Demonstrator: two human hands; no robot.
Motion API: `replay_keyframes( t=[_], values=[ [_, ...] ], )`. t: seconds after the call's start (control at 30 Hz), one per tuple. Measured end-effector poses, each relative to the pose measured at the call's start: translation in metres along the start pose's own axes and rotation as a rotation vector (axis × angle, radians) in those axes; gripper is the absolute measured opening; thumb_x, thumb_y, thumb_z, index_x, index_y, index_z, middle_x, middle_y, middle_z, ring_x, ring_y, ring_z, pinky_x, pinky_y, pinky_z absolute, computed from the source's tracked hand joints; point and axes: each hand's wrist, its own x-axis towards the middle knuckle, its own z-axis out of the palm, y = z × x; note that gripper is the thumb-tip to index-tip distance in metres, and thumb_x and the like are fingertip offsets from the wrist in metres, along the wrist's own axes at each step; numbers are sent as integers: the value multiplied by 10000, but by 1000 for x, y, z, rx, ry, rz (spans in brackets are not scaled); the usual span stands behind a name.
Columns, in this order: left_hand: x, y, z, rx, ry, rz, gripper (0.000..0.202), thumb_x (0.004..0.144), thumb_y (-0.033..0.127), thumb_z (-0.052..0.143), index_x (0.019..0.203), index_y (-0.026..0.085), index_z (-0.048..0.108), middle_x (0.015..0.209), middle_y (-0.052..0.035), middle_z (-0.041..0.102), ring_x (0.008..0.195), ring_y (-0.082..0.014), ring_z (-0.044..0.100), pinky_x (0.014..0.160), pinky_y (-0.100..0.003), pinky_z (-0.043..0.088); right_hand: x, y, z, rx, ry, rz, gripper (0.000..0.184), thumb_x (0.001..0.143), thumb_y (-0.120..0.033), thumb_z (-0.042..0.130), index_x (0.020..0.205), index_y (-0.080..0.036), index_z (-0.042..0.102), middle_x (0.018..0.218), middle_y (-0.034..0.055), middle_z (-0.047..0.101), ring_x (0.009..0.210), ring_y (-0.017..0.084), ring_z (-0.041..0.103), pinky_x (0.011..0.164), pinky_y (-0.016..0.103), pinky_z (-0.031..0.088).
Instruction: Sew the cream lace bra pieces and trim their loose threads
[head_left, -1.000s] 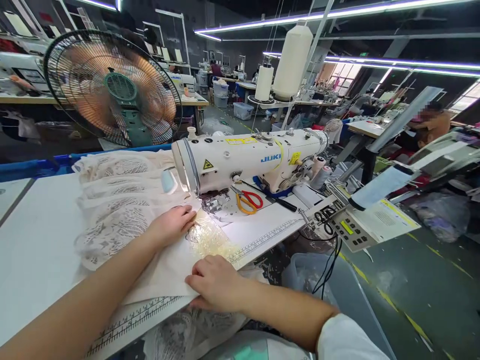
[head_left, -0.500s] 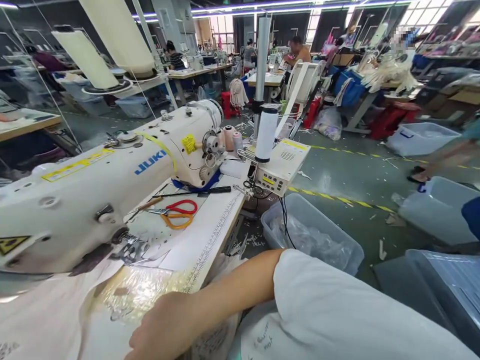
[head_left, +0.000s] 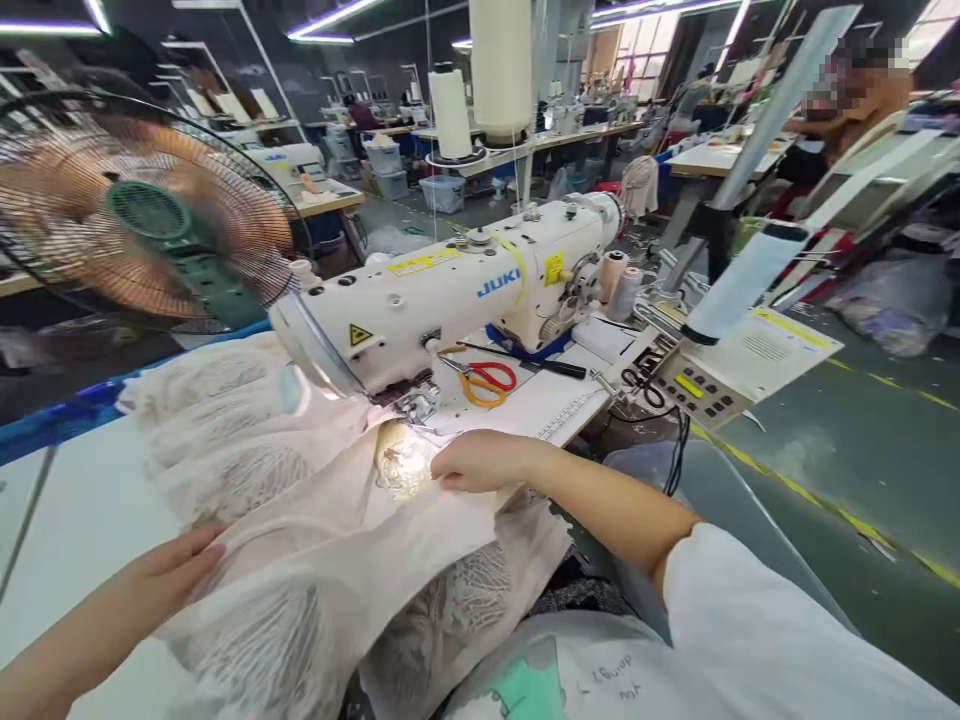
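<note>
The fan [head_left: 150, 210] is cut off at left (blades [head_left: 238, 215] blurred), the large thread cone [head_left: 501, 70] above; my right hand [head_left: 480, 462] hides its fingertips.

Sewing machine [head_left: 442, 300] bears "JUKI" and warning triangle [head_left: 359, 334], shirt [head_left: 592, 640] "you" and "doing"

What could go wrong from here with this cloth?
The right hand grips the cloth near the needle end of the sewing machine, so a finger might stray too close. Cloth also spills over the near edge of the table, and its weight could pull it askew. The scissors lie beside the machine, so loose cloth might snag on them.
</note>
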Motion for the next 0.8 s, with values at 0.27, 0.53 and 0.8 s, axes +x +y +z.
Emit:
replay_keyframes(
  t=[0.27,0.53,0.8],
  values=[
    [3,88,-41,311,-97,90,331,886,207,302,720,174,587,829,-113,694,751,-247,643,617,-330,444,43,-26,40,-232,350,330,228,933,-108,410,916,-159,631,995,130,632,990,243,566,796,368,436],
    [44,170,6,63,72,240,278,907,243,345,988,188,606,1149,-103,632,953,-213,626,704,-283,449,40,-50,83,-186,334,270,322,889,-314,570,1137,-111,598,1214,187,585,1134,310,531,849,423,486],
    [99,168,19,-7,32,20,315,923,422,445,948,170,633,948,-74,676,855,-213,651,716,-345,511,43,-44,81,-240,167,-239,376,954,-319,432,1273,-144,526,1397,99,507,1295,290,423,985,568,375]
  ],
)
